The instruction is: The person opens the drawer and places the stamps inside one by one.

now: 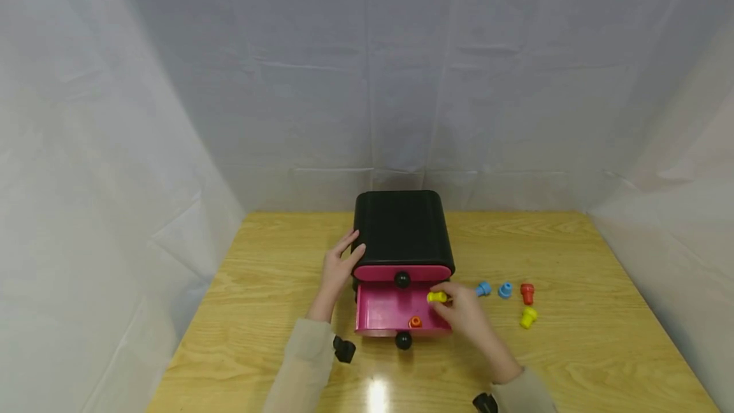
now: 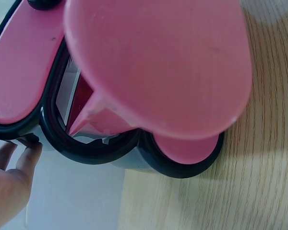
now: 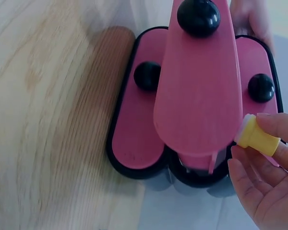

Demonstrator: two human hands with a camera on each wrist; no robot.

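Note:
A small black cabinet (image 1: 403, 228) with pink drawers stands mid-table. Its middle drawer (image 1: 390, 311) is pulled out, with an orange peg (image 1: 415, 322) lying inside. My right hand (image 1: 461, 311) pinches a yellow peg (image 1: 437, 297) over the drawer's right side; the right wrist view shows the yellow peg (image 3: 257, 136) between fingertips beside the pink drawer front (image 3: 199, 91). My left hand (image 1: 339, 266) rests with straight fingers against the cabinet's left side; its fingertips (image 2: 31, 153) touch the black frame (image 2: 86, 151).
Two blue pegs (image 1: 483, 289) (image 1: 505, 290), a red peg (image 1: 527, 293) and a yellow-green peg (image 1: 528, 317) lie on the wooden table (image 1: 573, 349) right of the cabinet. White cloth walls close in the back and both sides.

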